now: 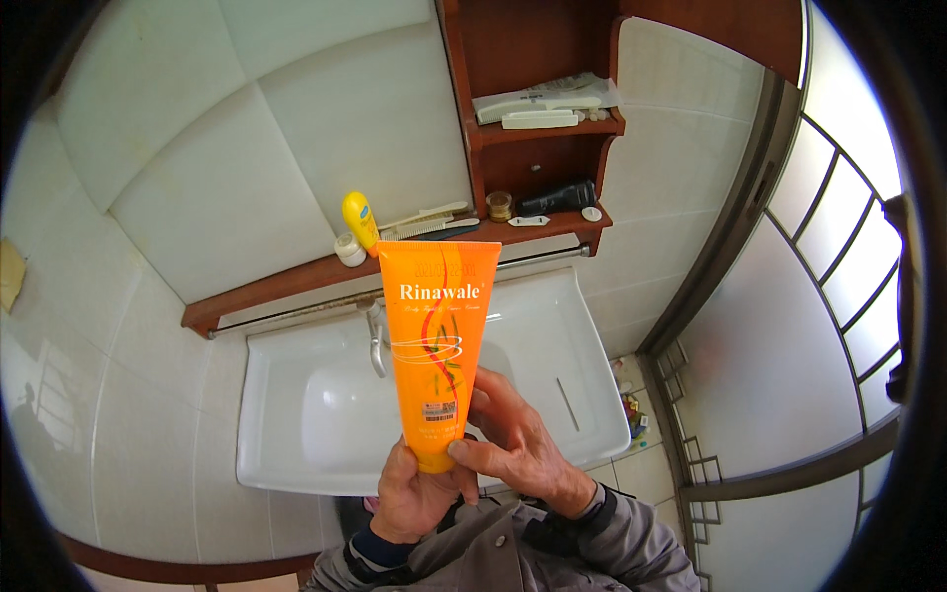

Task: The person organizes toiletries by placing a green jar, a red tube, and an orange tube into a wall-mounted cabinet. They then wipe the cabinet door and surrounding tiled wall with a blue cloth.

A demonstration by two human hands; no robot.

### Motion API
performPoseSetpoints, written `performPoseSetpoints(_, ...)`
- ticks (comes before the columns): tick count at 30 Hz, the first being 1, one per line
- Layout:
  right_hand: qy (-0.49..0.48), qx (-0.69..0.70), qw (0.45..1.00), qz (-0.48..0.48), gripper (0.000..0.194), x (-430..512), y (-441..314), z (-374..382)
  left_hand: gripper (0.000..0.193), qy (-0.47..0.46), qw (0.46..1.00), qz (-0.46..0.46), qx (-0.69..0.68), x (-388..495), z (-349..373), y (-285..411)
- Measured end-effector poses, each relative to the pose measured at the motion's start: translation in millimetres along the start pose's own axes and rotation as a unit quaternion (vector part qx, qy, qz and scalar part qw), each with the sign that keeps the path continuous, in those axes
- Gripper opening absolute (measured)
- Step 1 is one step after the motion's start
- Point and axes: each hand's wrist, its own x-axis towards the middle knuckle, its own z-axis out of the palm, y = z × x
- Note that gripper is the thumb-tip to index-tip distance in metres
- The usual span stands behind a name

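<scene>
An orange squeeze tube of Rinawale body cream is held up over the white ceramic washbasin, its flat sealed end upward and its cap end down. My right hand grips the lower right side, with the thumb across the front. Around the cap end at the left is my left hand, its thumb against the tube. The tube's front bears printed writing, a sticker with a code and dark green marks. Behind the tube, the metal faucet is partly visible; part of the basin is hidden.
On the brown wooden shelf are a yellow bottle, a white jar and combs. A black shaver lies farther right. A metal towel rail runs beneath. At the right stands a frosted-glass door.
</scene>
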Motion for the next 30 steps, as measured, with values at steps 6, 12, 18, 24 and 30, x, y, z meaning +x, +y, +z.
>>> performPoseSetpoints(6,-0.006,-0.002,1.0,-0.012,0.078,-3,2,1,0.071,-0.01,1.0,0.0,-0.015,-2,-1,-1)
performPoseSetpoints(12,-0.009,-0.006,1.0,-0.004,0.08,-5,2,0,0.07,-0.035,0.999,0.004,-0.039,-2,-3,-5)
performPoseSetpoints(18,-0.003,0.005,1.0,-0.017,0.075,-3,-2,-2,0.068,-0.038,0.999,0.003,-0.024,2,3,-5)
performPoseSetpoints(24,0.0,0.042,0.999,0.021,0.072,-1,-8,-9,0.067,-0.035,0.999,0.008,-0.023,7,7,-4)
performPoseSetpoints(30,-0.017,0.064,0.995,0.074,0.068,0,-21,-17,0.071,-0.026,0.998,-0.028,-0.051,9,5,-6)
